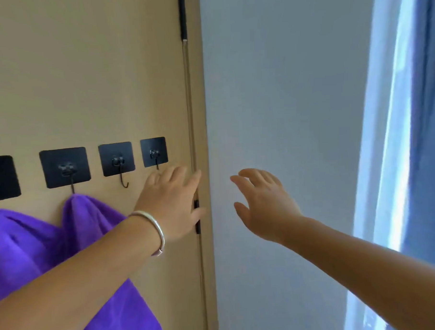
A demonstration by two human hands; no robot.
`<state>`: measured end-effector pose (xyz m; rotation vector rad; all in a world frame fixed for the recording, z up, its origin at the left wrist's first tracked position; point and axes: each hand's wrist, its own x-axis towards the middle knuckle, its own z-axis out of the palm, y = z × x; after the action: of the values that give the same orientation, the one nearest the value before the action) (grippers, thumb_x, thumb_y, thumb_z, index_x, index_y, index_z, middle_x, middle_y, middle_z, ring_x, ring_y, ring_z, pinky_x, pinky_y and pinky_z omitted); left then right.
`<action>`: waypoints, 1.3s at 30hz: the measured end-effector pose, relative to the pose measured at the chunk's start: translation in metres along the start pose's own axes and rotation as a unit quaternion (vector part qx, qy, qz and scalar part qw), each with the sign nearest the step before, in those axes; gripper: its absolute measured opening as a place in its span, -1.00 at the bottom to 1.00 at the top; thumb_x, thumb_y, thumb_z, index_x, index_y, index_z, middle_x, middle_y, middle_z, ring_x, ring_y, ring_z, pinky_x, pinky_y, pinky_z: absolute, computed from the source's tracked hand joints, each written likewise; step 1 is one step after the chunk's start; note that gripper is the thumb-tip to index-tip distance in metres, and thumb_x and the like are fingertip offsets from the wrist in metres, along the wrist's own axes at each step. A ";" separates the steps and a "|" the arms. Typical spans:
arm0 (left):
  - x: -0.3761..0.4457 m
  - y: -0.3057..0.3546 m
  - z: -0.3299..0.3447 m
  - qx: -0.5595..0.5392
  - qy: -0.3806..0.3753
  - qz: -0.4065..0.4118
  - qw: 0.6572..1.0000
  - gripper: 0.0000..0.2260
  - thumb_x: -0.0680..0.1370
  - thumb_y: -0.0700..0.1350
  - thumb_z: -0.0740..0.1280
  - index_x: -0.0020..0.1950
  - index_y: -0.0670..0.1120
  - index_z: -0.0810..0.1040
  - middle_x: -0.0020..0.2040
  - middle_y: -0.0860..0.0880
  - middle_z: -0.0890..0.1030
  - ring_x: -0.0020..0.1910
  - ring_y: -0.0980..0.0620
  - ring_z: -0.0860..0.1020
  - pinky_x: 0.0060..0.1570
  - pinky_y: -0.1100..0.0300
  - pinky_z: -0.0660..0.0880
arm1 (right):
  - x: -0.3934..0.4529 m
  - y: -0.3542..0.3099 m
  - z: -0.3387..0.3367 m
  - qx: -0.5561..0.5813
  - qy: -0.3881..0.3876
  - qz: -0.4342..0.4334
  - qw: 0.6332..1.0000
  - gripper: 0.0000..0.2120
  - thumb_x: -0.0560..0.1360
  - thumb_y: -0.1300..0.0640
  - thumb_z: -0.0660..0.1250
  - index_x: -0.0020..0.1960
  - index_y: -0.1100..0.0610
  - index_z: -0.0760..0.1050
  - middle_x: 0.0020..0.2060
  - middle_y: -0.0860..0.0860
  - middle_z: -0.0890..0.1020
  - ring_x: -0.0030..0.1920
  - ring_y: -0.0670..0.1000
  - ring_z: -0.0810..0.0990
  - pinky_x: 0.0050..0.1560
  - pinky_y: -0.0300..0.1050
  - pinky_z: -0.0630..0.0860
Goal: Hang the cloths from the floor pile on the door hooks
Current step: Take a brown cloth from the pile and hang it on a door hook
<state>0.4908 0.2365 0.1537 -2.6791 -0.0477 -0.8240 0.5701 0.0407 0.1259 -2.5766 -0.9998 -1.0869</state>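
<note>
Cloths (72, 236) on seemingly 2 hooks (71, 186)

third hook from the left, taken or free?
Free. The third hook hangs bare below its black pad, while a purple cloth hangs from the second hook beside it. Neither hand holds a cloth.

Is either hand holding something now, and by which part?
Nothing is held. The left hand and the right hand are both open and empty.
</note>
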 end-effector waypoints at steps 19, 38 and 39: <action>-0.027 0.364 -0.138 -0.264 0.157 0.354 0.883 -0.34 0.55 0.20 0.15 0.57 0.00 0.00 0.55 -0.07 0.10 0.53 -0.07 0.02 0.48 -0.05 0.05 | -0.325 0.092 -0.274 -0.276 0.003 0.391 0.878 -0.48 0.48 -0.06 0.30 0.40 0.07 0.35 0.30 0.04 0.42 0.34 0.10 0.34 0.38 0.02 0.18; -0.330 0.686 -0.401 -0.564 0.119 0.579 0.576 -0.39 0.53 0.18 0.22 0.54 0.12 0.11 0.54 -0.03 0.14 0.55 -0.04 -0.02 0.49 -0.12 0.00 | -0.697 0.001 -0.554 -0.438 0.085 0.644 0.622 -0.58 0.49 -0.11 0.26 0.32 -0.05 0.42 0.31 -0.02 0.45 0.34 0.00 0.31 0.37 0.09 0.25; -0.348 0.702 -0.412 -0.562 0.112 0.593 0.566 -0.39 0.53 0.18 0.21 0.54 0.12 0.09 0.55 -0.03 0.12 0.55 -0.04 -0.04 0.49 -0.14 -0.03 | -0.715 -0.007 -0.567 -0.450 0.078 0.657 0.601 -0.57 0.49 -0.11 0.26 0.33 -0.04 0.42 0.31 -0.01 0.45 0.34 0.01 0.32 0.37 0.08 0.26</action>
<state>0.0695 -0.5366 0.0655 -2.2995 2.7775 -0.6810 -0.1226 -0.5467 0.0415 -2.4680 1.7678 -1.2551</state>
